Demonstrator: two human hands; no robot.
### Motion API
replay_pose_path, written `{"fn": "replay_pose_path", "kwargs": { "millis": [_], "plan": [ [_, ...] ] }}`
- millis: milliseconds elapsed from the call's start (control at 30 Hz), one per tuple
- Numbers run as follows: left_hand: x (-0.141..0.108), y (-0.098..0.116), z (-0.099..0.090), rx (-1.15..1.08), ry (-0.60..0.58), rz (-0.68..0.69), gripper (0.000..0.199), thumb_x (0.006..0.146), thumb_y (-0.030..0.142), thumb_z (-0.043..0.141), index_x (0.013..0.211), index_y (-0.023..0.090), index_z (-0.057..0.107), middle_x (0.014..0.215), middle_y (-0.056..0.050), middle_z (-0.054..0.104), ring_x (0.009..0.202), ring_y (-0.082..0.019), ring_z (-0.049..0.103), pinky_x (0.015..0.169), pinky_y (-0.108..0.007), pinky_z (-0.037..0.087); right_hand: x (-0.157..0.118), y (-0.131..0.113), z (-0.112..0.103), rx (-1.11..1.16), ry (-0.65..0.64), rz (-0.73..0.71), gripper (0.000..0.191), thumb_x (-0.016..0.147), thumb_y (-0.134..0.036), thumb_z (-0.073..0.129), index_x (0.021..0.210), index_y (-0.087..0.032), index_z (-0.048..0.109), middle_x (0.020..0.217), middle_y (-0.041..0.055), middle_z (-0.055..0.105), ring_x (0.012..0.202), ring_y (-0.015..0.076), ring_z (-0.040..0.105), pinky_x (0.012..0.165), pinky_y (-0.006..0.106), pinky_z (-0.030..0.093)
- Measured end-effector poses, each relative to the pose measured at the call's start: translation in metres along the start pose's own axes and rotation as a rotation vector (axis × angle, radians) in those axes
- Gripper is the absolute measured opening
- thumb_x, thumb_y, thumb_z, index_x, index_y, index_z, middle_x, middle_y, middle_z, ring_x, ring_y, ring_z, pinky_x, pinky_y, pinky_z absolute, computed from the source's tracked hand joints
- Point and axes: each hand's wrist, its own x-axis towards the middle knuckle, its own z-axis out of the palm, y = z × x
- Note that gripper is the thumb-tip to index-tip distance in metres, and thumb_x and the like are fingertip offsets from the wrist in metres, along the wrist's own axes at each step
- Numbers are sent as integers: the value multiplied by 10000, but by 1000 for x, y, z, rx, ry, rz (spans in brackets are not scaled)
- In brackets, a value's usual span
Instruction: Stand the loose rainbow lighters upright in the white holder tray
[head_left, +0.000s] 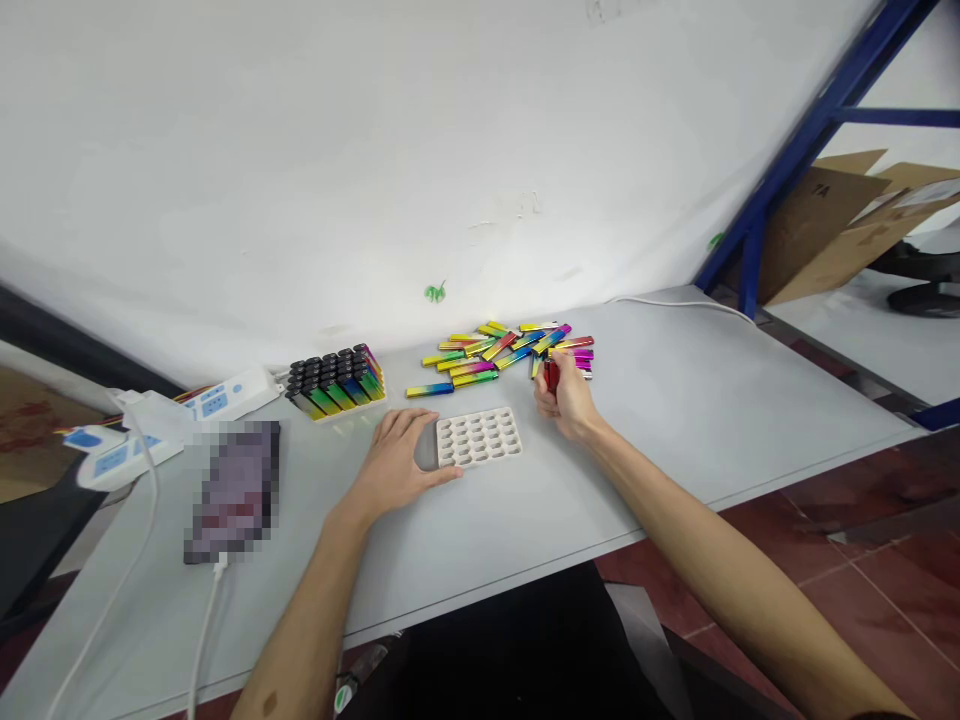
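Left hand point(394, 460) here, thumb and fingers spread wide around the near-left end of the white pocketed tray point(480, 437)! Right hand point(566, 395), well apart from it, is clamped round a red lighter point(553, 376). Just beyond and left of that fist, shiny loose lighters point(484, 350) sprawl over the counter point(712, 400); beyond the left hand, black-topped lighters point(337, 380) stand packed upright.

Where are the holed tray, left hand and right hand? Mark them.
Holed tray point(478, 437): head view, middle of its top.
Left hand point(393, 463): head view, its back.
Right hand point(571, 401): head view, its thumb side.
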Motion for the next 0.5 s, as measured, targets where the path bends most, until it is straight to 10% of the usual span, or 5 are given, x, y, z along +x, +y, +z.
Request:
{"fn": "replay_pose_path", "kwargs": {
  "millis": [300,500],
  "plan": [
    [-1,-1,-1,-5,14,23,750,705,652,751,1306,251,551,1314,-85,583,1245,-330,466,1079,-512,380,1,5,-1,-17,-11,-27,522,915,-615,361,565,-231,404,417,-69,240,376,85,151,396,242,133],
    [2,7,4,-7,22,45,668,705,648,758,1202,234,590,1306,-86,590,1252,-328,453,1103,-525,344,3,14,0,-56,-63,-149,484,873,-670,466,819,-203,583,665,-21,499,512,110,442,480,248,360]
  ]
}}
